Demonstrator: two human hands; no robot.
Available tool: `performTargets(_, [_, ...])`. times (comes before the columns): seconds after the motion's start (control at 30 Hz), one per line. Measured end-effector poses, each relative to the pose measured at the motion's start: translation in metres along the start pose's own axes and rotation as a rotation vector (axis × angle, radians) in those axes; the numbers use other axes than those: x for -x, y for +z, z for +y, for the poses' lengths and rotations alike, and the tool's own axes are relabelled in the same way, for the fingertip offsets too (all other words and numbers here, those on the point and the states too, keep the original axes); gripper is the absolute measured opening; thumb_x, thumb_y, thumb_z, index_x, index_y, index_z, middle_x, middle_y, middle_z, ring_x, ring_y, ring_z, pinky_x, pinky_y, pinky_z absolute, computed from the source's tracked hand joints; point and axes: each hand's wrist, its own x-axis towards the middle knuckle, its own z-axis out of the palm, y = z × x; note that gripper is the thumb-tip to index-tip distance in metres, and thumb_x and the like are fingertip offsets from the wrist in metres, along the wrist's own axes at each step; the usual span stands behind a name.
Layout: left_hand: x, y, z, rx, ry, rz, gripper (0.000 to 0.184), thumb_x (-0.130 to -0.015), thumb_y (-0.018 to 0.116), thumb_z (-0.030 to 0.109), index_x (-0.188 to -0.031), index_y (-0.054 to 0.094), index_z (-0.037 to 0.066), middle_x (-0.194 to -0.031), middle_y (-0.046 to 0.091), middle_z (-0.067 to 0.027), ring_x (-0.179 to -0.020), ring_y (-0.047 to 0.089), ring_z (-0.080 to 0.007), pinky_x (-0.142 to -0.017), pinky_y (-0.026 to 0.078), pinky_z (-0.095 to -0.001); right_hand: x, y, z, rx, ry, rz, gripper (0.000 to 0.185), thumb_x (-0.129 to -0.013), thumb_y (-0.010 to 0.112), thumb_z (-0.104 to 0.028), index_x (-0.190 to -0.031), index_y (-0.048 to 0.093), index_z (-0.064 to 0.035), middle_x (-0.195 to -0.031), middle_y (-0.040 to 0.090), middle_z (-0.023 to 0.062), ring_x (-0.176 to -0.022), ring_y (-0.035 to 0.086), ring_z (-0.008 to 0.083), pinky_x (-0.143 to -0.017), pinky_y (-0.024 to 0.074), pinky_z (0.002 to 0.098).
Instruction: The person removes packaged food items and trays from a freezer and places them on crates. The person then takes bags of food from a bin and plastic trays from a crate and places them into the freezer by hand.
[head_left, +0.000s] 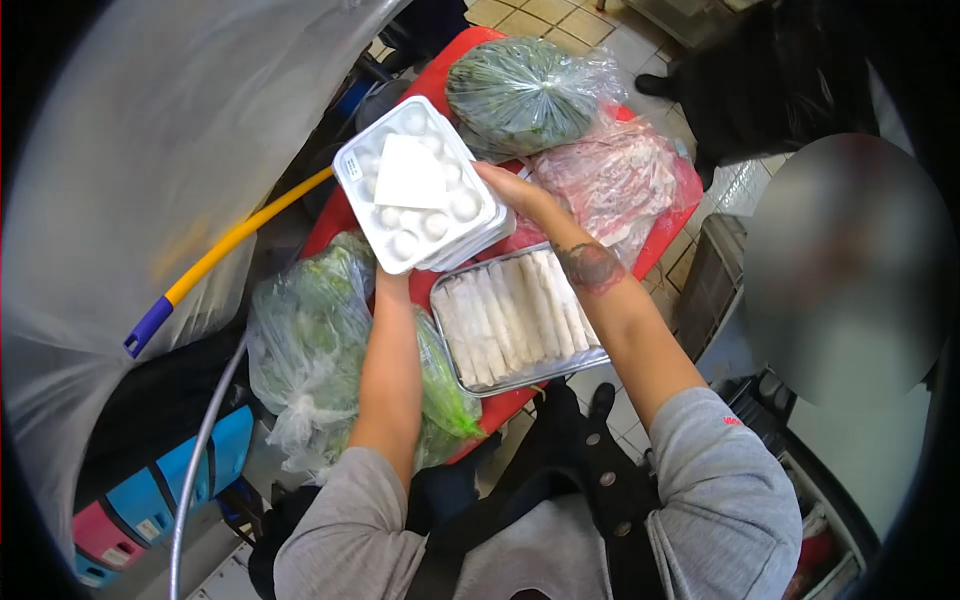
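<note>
Both my hands hold a stack of white trays (464, 205) with round white items under clear film and a blank white paper on top. My left hand (392, 285) is under the near edge, its fingers hidden beneath the stack. My right hand (503, 188) grips the right side. Just below the stack, a metal tray (470, 388) holds a row of long whitish rolls (515, 315). Under these things is a red table (684, 190). Bags of green leaves (318, 330) lie beside my left forearm.
A tied bag of greens (520, 90) and a bag of pinkish meat-like pieces (610, 180) lie at the table's far end. A yellow pole (235, 245) and plastic sheeting (150, 130) are at left. A person in black (775, 85) stands at upper right.
</note>
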Motion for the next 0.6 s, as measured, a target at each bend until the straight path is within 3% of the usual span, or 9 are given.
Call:
performTargets(0.07, [-0.002, 0.022, 0.025, -0.338, 0.034, 0.118, 0.063, -0.092, 0.040, 0.048, -0.137, 0.031, 0.004, -0.138, 0.038, -0.0142, -0.123, 0.043, -0.0281, -0.099, 0.039, -0.0403, 0.002, 0.002, -0.012, 0.089, -0.055, 0.118, 0.054, -0.092, 0.042, -0.043, -0.124, 0.053, -0.0002, -0.124, 0.054, 0.0117, -0.110, 0.053, 0.0210, -0.094, 0.0395, 0.0305])
performTargets(0.1, [0.007, 0.028, 0.034, 0.029, -0.111, 0.283, 0.078, -0.088, 0.037, 0.060, -0.140, 0.027, 0.003, -0.142, 0.033, -0.0156, -0.127, 0.038, -0.0313, -0.103, 0.034, -0.0421, -0.009, -0.006, -0.008, 0.151, -0.080, 0.220, 0.055, -0.093, 0.041, -0.043, -0.122, 0.054, 0.0013, -0.120, 0.057, 0.0126, -0.108, 0.054, 0.0213, -0.092, 0.0409, 0.0311])
performTargets(0.13, [0.009, 0.034, 0.043, 0.072, -0.147, 0.281, 0.080, -0.087, 0.035, 0.062, -0.140, 0.026, 0.003, -0.142, 0.033, -0.0154, -0.127, 0.037, -0.0318, -0.103, 0.033, -0.0422, -0.014, -0.008, -0.010, 0.215, -0.105, 0.322, 0.055, -0.093, 0.040, -0.043, -0.120, 0.055, 0.0028, -0.116, 0.059, 0.0136, -0.106, 0.055, 0.0216, -0.090, 0.0423, 0.0318])
performTargets(0.17, [0.008, 0.040, 0.053, 0.115, -0.182, 0.278, 0.082, -0.087, 0.034, 0.064, -0.141, 0.026, 0.003, -0.143, 0.033, -0.0153, -0.128, 0.037, -0.0324, -0.103, 0.033, -0.0422, -0.017, -0.010, -0.010, 0.059, -0.128, 0.292, 0.069, -0.090, 0.040, -0.055, -0.117, 0.056, 0.0068, -0.117, 0.058, 0.0174, -0.108, 0.054, 0.0237, -0.090, 0.0415, 0.0328])
performTargets(0.2, [0.006, 0.044, 0.057, 0.158, -0.217, 0.277, 0.084, -0.086, 0.032, 0.065, -0.141, 0.025, 0.003, -0.143, 0.032, -0.0152, -0.128, 0.036, -0.0329, -0.103, 0.033, -0.0422, -0.010, -0.003, -0.022, 0.088, -0.029, 0.302, 0.072, -0.088, 0.041, -0.057, -0.115, 0.056, 0.0081, -0.116, 0.059, 0.0189, -0.108, 0.054, 0.0239, -0.091, 0.0407, 0.0334])
performTargets(0.27, [0.000, 0.051, 0.049, 0.020, -0.209, 0.266, 0.077, -0.087, 0.037, 0.059, -0.140, 0.027, 0.004, -0.141, 0.036, -0.0150, -0.126, 0.039, -0.0325, -0.102, 0.035, -0.0424, 0.016, 0.025, -0.054, 0.136, 0.179, 0.312, 0.077, -0.086, 0.044, -0.060, -0.112, 0.057, 0.0108, -0.114, 0.059, 0.0219, -0.109, 0.054, 0.0245, -0.093, 0.0392, 0.0346])
performTargets(0.3, [-0.001, 0.057, 0.045, -0.065, -0.180, 0.257, 0.077, -0.087, 0.040, 0.058, -0.140, 0.027, 0.005, -0.140, 0.037, -0.0152, -0.125, 0.039, -0.0325, -0.101, 0.035, -0.0430, 0.010, 0.026, -0.043, 0.141, 0.070, 0.309, 0.086, -0.082, 0.041, -0.068, -0.111, 0.057, 0.0112, -0.112, 0.059, 0.0262, -0.111, 0.055, 0.0302, -0.094, 0.0389, 0.0365])
performTargets(0.4, [-0.001, 0.068, 0.045, -0.088, -0.152, 0.257, 0.068, -0.086, 0.045, 0.046, -0.138, 0.032, 0.004, -0.135, 0.043, -0.0156, -0.120, 0.045, -0.0319, -0.099, 0.038, -0.0424, 0.006, 0.025, -0.043, 0.400, 0.051, 0.356, 0.090, -0.081, 0.036, -0.070, -0.109, 0.058, 0.0125, -0.113, 0.055, 0.0324, -0.114, 0.052, 0.0374, -0.095, 0.0383, 0.0384])
performTargets(0.6, [-0.001, 0.061, 0.052, -0.036, -0.193, 0.276, 0.061, -0.084, 0.044, 0.036, -0.133, 0.037, 0.001, -0.129, 0.049, -0.0161, -0.114, 0.050, -0.0325, -0.098, 0.038, -0.0425, 0.024, 0.043, -0.067, 0.404, 0.151, 0.503, 0.088, -0.083, 0.036, -0.069, -0.112, 0.056, 0.0127, -0.118, 0.055, 0.0270, -0.112, 0.053, 0.0295, -0.094, 0.0383, 0.0353])
